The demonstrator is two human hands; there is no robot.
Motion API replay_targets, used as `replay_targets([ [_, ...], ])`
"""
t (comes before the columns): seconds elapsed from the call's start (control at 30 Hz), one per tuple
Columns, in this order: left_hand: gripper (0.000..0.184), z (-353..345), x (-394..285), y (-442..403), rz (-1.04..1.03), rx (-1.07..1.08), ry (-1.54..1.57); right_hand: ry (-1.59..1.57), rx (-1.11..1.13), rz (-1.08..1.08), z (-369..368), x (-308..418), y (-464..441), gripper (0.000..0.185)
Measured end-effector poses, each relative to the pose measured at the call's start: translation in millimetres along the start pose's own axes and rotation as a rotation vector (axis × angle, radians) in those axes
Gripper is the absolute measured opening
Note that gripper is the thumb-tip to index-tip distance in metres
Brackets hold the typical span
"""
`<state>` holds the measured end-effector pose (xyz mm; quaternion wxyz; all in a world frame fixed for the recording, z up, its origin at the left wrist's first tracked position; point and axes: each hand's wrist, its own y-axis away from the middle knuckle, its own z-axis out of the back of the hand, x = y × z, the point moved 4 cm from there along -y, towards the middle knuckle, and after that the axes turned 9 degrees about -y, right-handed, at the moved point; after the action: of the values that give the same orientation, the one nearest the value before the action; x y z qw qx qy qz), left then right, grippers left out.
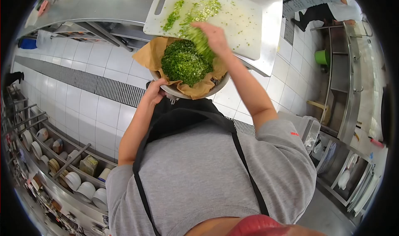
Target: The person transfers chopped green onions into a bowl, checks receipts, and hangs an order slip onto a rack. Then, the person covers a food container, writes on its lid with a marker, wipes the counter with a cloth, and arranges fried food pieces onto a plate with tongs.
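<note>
The right hand [215, 39] curls its fingers above blurred loose greens [201, 45], at one o'clock of the metal bowl [221, 85], though I cannot tell whether they pinch any; the left hand [155, 92] grips the rim at eight o'clock, thumb uppermost. Brown paper [146, 56] lines the bowl around a chopped green mound [183, 66], and at twelve o'clock lies a white cutting board [245, 24], strewn with green bits [208, 7].

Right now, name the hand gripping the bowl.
The left hand, gripping the bowl at its rim; the right hand is near the cutting board, with blurred greens beneath it.
</note>
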<state>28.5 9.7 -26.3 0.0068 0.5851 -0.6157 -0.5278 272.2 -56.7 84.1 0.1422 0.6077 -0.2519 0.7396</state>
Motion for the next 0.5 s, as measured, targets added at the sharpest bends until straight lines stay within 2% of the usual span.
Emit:
replay_targets([
  [0.07,0.025,-4,-10,9,-0.014,-0.060,0.033,0.025,-0.025,0.048,-30,18,14,0.029],
  [0.1,0.025,-9,-6,3,-0.012,-0.048,0.027,0.026,0.044,0.020,-32,25,21,0.027],
  [0.17,0.025,-5,7,-9,0.008,-0.029,0.031,0.069,0.221,0.098,-34,41,22,0.025],
  [0.23,0.026,7,3,-7,-0.011,-0.046,0.006,0.166,0.031,0.068,-5,32,-11,0.026],
  [0.3,0.030,11,0,-5,-0.009,-0.035,-0.024,-0.140,-0.208,0.010,57,4,-67,0.025],
  [0.37,0.034,13,-2,-3,0.008,-0.006,-0.063,-0.349,-0.306,0.004,113,-46,-117,0.024],
  [0.5,0.030,15,-4,-1,0.011,-0.032,0.009,-0.198,-0.241,-0.073,109,-70,-138,0.025],
])
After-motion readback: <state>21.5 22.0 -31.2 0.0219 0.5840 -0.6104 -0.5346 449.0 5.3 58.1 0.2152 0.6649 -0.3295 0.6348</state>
